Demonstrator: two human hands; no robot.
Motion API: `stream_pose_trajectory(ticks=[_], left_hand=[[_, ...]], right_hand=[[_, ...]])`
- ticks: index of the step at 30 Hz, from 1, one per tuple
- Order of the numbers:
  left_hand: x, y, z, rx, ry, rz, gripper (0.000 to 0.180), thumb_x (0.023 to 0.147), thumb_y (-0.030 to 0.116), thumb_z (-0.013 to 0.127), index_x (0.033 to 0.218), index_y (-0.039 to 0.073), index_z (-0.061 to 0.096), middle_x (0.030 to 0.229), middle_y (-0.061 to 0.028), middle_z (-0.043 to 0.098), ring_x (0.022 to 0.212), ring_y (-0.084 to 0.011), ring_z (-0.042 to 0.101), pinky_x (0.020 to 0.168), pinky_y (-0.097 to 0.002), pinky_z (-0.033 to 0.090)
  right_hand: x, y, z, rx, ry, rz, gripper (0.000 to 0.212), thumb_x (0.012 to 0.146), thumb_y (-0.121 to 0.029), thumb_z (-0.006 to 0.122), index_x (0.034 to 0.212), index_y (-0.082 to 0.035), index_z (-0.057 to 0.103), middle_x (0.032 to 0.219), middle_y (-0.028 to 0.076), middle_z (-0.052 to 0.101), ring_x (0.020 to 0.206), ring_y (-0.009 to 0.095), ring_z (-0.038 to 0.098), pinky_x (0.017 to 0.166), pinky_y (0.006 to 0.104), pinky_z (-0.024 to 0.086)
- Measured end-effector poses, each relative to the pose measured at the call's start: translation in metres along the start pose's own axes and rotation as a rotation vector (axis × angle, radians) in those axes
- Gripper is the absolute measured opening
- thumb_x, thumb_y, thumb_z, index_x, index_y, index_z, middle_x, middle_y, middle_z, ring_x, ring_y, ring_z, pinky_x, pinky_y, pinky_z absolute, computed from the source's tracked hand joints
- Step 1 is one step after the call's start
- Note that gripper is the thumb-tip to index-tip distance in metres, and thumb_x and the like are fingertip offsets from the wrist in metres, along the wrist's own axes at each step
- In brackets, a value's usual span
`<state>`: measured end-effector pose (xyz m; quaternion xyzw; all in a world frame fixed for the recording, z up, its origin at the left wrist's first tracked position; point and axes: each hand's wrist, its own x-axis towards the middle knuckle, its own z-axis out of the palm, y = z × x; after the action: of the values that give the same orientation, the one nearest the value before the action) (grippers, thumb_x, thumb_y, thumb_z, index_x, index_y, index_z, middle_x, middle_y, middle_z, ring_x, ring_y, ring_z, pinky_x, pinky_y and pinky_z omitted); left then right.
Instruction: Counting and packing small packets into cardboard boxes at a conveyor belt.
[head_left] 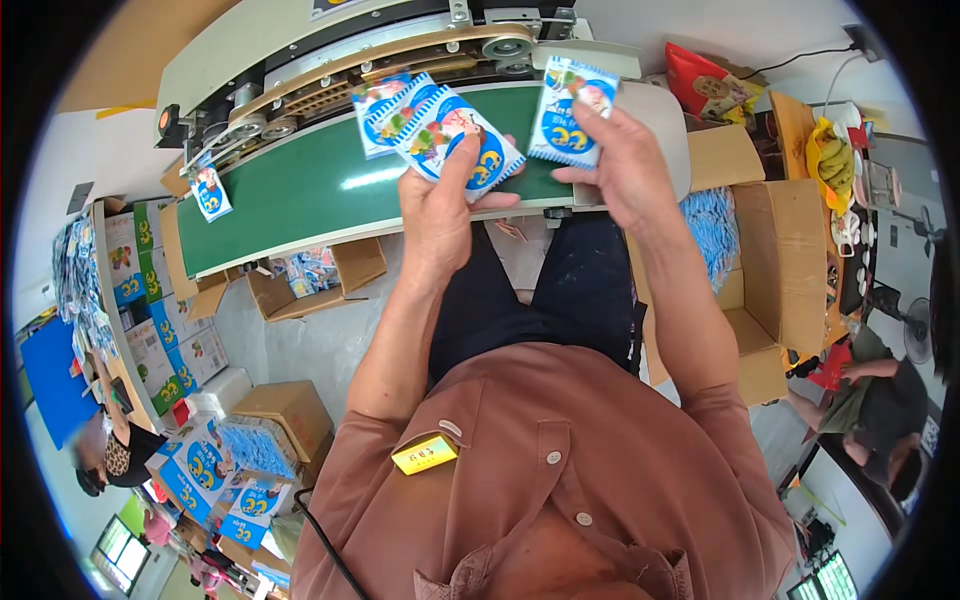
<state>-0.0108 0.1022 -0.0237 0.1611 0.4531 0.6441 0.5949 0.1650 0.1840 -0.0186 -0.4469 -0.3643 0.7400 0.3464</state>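
My left hand (437,215) is closed on a few blue-and-white candy packets (432,140), fanned over one another, with the thumb lying across the front one. These packets are held above the green conveyor belt (310,190). To the right, my right hand (635,165) pinches a single packet of the same kind (573,105) between thumb and fingers, apart from the others. Another small packet (210,193) is at the far left end of the belt, under the machine's edge.
A band sealing machine (400,55) runs along the back of the belt. An open carton (265,295) of packets stands below left; another carton (780,260) with blue packets is at right. Stacked printed boxes (150,290) line the left. One person (880,400) is at right, another (120,440) at left.
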Motion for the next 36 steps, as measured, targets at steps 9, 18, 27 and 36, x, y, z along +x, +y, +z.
stream_pose_trajectory(ticks=[9, 18, 27, 36], left_hand=[[0.008, 0.013, -0.011, 0.211, 0.083, -0.035, 0.036, 0.084, 0.016, 0.078, 0.114, 0.000, 0.066, 0.102, -0.0091, 0.072, 0.082, -0.0147, 0.072, 0.052, -0.0260, 0.060], [0.005, 0.006, 0.010, 0.432, 0.055, 0.008, 0.027, 0.077, 0.016, 0.085, 0.095, 0.000, 0.073, 0.083, -0.0069, 0.073, 0.069, -0.0119, 0.071, 0.051, -0.0230, 0.055], [0.002, 0.006, -0.015, 0.329, -0.033, -0.072, 0.027, 0.096, 0.018, 0.063, 0.109, -0.005, 0.066, 0.092, -0.0168, 0.073, 0.067, -0.0195, 0.072, 0.052, -0.0253, 0.057], [0.001, 0.017, -0.025, 0.273, -0.108, -0.161, 0.023, 0.092, 0.013, 0.067, 0.106, -0.006, 0.067, 0.091, -0.0168, 0.073, 0.065, -0.0194, 0.071, 0.053, -0.0261, 0.058]], right_hand=[[0.049, -0.005, 0.009, -0.188, -0.062, 0.087, 0.040, 0.098, -0.029, 0.062, 0.122, 0.003, 0.059, 0.110, 0.010, 0.069, 0.097, 0.016, 0.069, 0.076, 0.0325, 0.062], [0.005, 0.005, 0.017, 0.086, -0.221, 0.122, 0.040, 0.097, -0.029, 0.064, 0.120, 0.004, 0.061, 0.111, 0.010, 0.068, 0.098, 0.017, 0.067, 0.085, 0.0363, 0.056], [0.013, -0.007, -0.010, -0.018, 0.081, 0.019, 0.036, 0.100, -0.029, 0.060, 0.119, 0.001, 0.061, 0.104, 0.007, 0.066, 0.095, 0.015, 0.068, 0.078, 0.0364, 0.061], [0.061, -0.005, 0.012, -0.127, -0.112, 0.109, 0.041, 0.099, -0.029, 0.061, 0.124, 0.002, 0.056, 0.112, 0.010, 0.065, 0.099, 0.017, 0.068, 0.086, 0.0351, 0.059]])
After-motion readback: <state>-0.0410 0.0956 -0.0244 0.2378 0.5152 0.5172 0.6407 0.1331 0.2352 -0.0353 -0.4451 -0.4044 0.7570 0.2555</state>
